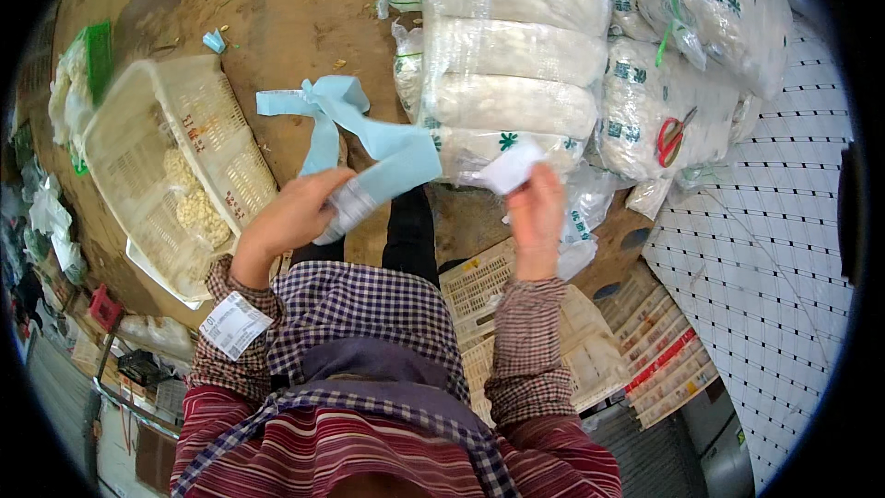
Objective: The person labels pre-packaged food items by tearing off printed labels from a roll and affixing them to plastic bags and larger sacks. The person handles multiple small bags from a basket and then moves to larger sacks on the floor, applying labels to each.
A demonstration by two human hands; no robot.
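My left hand (293, 212) is closed around a roll-like strip of labels on light blue backing paper (410, 157). The strip's bare tail curls and folds away beyond the hand over the brown floor. Between the fingertips of my right hand (537, 221) is a white label (510, 167), held up apart from the strip. Beside it lie several clear plastic bags (516, 51) packed with white contents and stacked in a bundle. A printed white sticker (238, 325) clings to my left checked sleeve.
Left of me stands a cream plastic crate (207, 115) with pale yellow knobbly pieces (198, 207) inside. Red-handled scissors (675, 138) rest on the bags at right. More cream crates (479, 281) are beside my right forearm. A white dotted sheet (756, 249) spreads at far right.
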